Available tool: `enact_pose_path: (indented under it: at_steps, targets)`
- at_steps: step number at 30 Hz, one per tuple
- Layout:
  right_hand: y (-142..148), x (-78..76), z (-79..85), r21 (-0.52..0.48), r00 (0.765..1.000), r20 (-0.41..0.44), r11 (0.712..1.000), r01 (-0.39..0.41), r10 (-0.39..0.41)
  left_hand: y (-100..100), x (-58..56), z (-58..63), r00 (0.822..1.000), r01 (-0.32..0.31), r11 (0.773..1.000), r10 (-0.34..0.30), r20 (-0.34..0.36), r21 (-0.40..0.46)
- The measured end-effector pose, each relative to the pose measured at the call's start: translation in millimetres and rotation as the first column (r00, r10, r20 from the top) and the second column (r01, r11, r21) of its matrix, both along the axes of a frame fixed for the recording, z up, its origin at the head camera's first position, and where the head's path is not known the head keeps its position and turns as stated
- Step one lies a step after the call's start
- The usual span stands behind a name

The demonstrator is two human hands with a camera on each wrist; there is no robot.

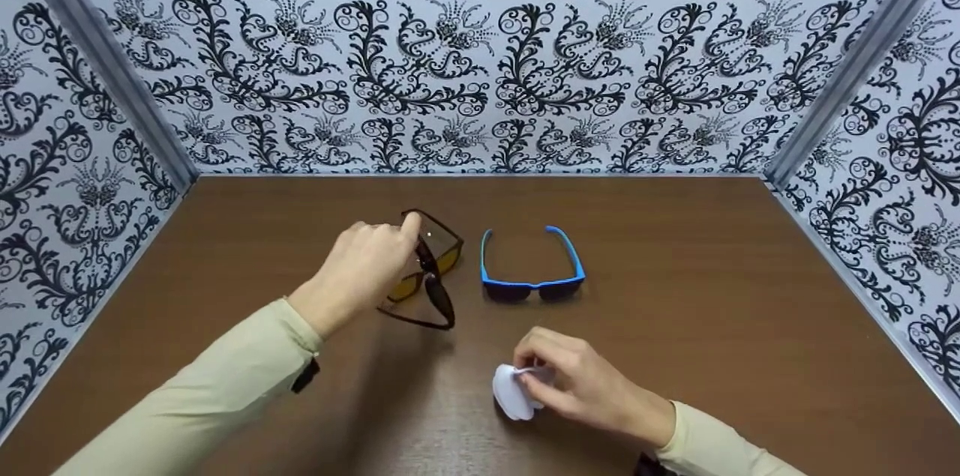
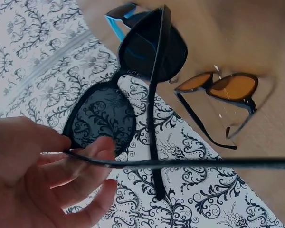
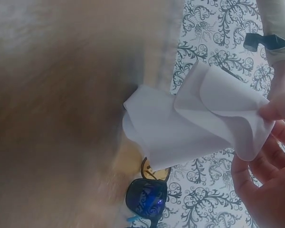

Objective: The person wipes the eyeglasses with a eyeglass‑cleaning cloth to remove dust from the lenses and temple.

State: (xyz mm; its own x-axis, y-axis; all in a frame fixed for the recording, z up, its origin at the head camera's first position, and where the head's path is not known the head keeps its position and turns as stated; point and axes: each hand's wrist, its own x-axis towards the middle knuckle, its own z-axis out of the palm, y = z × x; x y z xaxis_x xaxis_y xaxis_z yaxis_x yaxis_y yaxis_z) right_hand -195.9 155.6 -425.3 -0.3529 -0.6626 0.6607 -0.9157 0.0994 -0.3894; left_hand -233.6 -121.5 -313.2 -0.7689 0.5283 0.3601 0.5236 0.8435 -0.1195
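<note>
My left hand (image 1: 360,266) pinches black-framed sunglasses (image 1: 439,300) at one outer corner of the frame. In the left wrist view the dark round lens (image 2: 102,116) stands beside the thumb and fingers, and both temples are unfolded. Behind them on the table lie glasses with yellow-orange lenses (image 2: 235,87), partly covered by the sunglasses in the head view. My right hand (image 1: 577,382) grips a white cloth (image 1: 512,392) near the table's front. Its folds (image 3: 180,123) hang from between the thumb and fingers in the right wrist view.
Blue-framed sunglasses (image 1: 534,285) with dark lenses rest mid-table, temples spread toward the back. The brown table (image 1: 712,296) is enclosed by patterned black-and-white walls (image 1: 480,56) at the back and both sides.
</note>
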Motion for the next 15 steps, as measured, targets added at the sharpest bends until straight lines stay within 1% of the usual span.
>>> enact_pose_path:
  at_steps: [2, 4, 7, 11, 13, 15]
  targets:
    - [0, 1.0, -0.5, 0.004, 1.000, -0.004, 1.000, 0.000, 0.000, -1, -0.3, 0.8, 0.999, -0.016, 0.999, 0.015, -0.031, -0.039]
    - [0, 1.9, -1.0, 0.011, 1.000, -0.011, 1.000, 0.003, -0.003, -2, -0.9, 0.9, 0.998, -0.030, 0.998, 0.027, -0.057, -0.056]
    - [-1, 2.4, -1.5, 0.015, 1.000, -0.016, 1.000, 0.008, -0.008, -3, -1.6, 0.6, 0.996, -0.052, 0.995, 0.047, -0.072, -0.082]
    - [-1, 3.4, -2.4, 0.010, 1.000, -0.020, 1.000, 0.007, -0.007, -8, -1.5, -0.5, 0.996, -0.083, 0.990, 0.078, -0.052, -0.115]
    - [-1, 4.1, -3.0, 0.011, 1.000, -0.026, 1.000, 0.006, -0.006, -12, -1.7, -1.0, 0.995, -0.100, 0.988, 0.095, -0.042, -0.120]
    - [-1, 4.8, -3.6, 0.015, 0.999, -0.034, 1.000, 0.008, -0.008, -16, -2.4, -1.4, 0.992, -0.126, 0.986, 0.125, -0.016, -0.114]
